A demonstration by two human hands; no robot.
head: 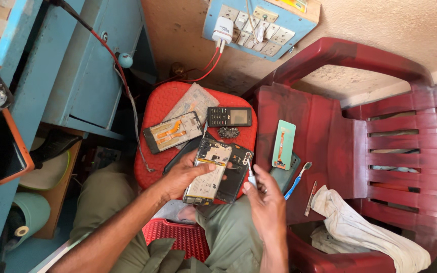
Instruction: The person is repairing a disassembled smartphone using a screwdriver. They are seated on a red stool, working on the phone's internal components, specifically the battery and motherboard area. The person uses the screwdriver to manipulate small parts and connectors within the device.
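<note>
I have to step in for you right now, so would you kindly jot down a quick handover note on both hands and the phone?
Left hand: grips the opened phone, back cover off, battery showing, over the red stool.
Right hand: holds a small screwdriver, tip at the phone's upper right corner.
Done: cover removed.
Left: board still seated; whether screws remain is too small to tell.
Spare parts lie on the stool and red chair.

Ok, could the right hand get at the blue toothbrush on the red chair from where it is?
Probably yes. The toothbrush lies uncovered on the chair just beside the right hand, but that hand already holds a small tool.
</note>
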